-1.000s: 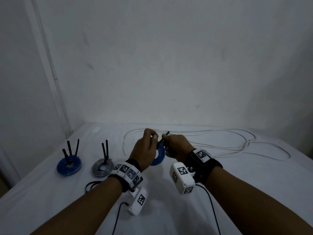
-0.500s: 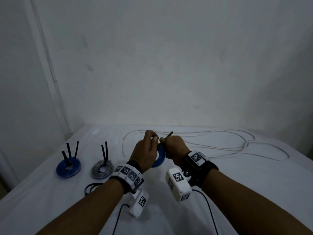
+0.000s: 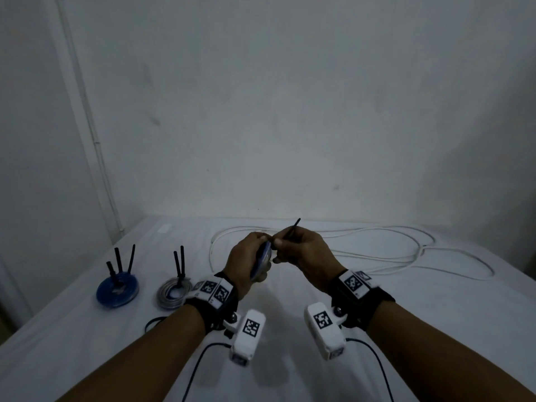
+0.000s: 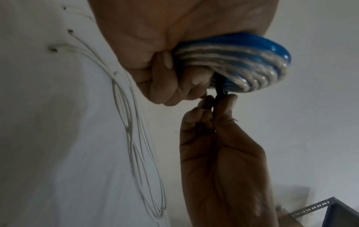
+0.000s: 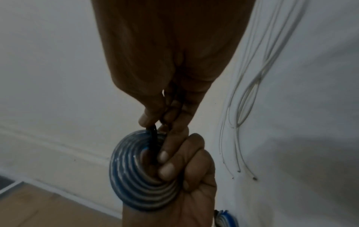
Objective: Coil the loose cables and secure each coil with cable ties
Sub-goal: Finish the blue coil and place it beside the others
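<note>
My left hand (image 3: 251, 261) grips a flat blue cable coil (image 3: 262, 261) held on edge above the table; the coil (image 4: 242, 64) shows blue and pale turns, and in the right wrist view the coil (image 5: 136, 181) faces the camera with my fingers curled through its centre. A black cable tie (image 5: 153, 142) wraps over the coil's rim. My right hand (image 3: 298, 248) pinches the tie's tail (image 3: 293, 227), which sticks up past my knuckles. A loose white cable (image 3: 377, 250) sprawls on the table behind my hands.
On the white table (image 3: 435, 329) at the left lie a tied blue coil (image 3: 117, 291) and a tied grey coil (image 3: 174, 293), each with black tie tails standing up. Thin black camera leads (image 3: 374, 358) trail by my forearms. The wall stands close behind.
My right hand has drawn away to the right from my left hand, and the tie's tail now sticks out farther. The coil has turned more edge-on in my left hand.
</note>
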